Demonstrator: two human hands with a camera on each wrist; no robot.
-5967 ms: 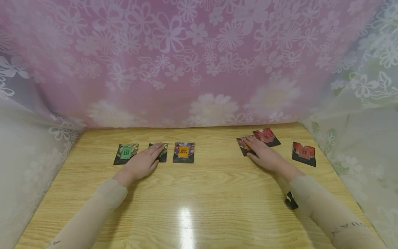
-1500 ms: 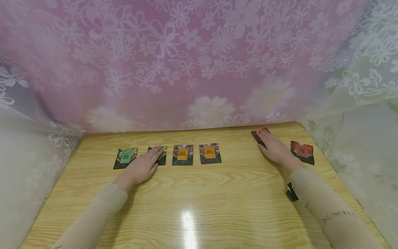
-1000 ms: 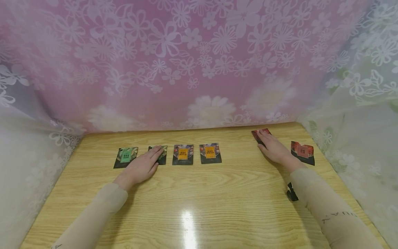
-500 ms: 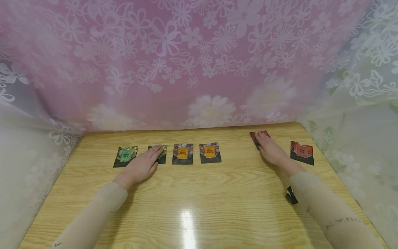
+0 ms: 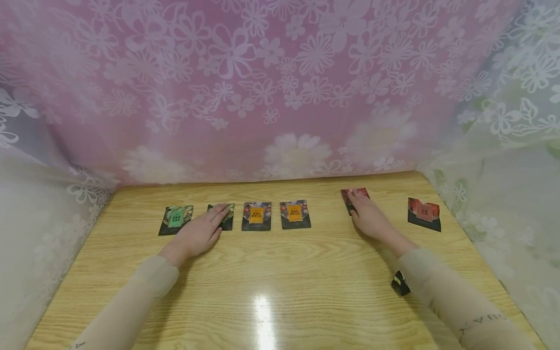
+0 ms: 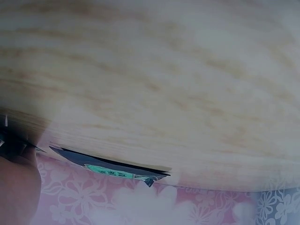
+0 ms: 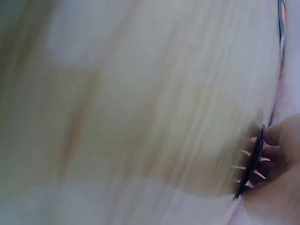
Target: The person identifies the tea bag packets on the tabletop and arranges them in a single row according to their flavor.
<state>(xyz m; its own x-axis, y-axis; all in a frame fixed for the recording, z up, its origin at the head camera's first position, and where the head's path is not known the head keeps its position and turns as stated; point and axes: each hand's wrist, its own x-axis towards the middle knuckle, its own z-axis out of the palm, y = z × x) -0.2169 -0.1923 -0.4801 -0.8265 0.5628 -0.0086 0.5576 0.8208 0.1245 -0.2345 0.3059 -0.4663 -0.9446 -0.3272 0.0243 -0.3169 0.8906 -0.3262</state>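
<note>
My left hand point(image 5: 197, 236) lies flat with extended fingers over a green-and-black packet point(image 5: 228, 223), covering most of it. To its left lies another green-labelled packet point(image 5: 176, 218), seen edge-on in the left wrist view. Two orange-labelled packets, one point(image 5: 256, 216) beside the left hand and one point(image 5: 295, 214) further right, lie side by side. My right hand point(image 5: 372, 221) rests its outstretched fingers on a red-and-black packet point(image 5: 345, 198). In the right wrist view its fingers point(image 7: 274, 133) touch that packet's upper side, against the table.
A second red packet point(image 5: 424, 214) lies near the table's right edge. A small black object point(image 5: 400, 283) sits by the right sleeve, partly hidden. Pink floral cloth point(image 5: 280, 121) hangs behind the wooden table point(image 5: 280, 272), with white cloth at both sides.
Over six seconds an orange-labelled packet has moved from the right into the row. My right hand then went to the red packet, which has lately slid left and nearer. My left hand stays put.
</note>
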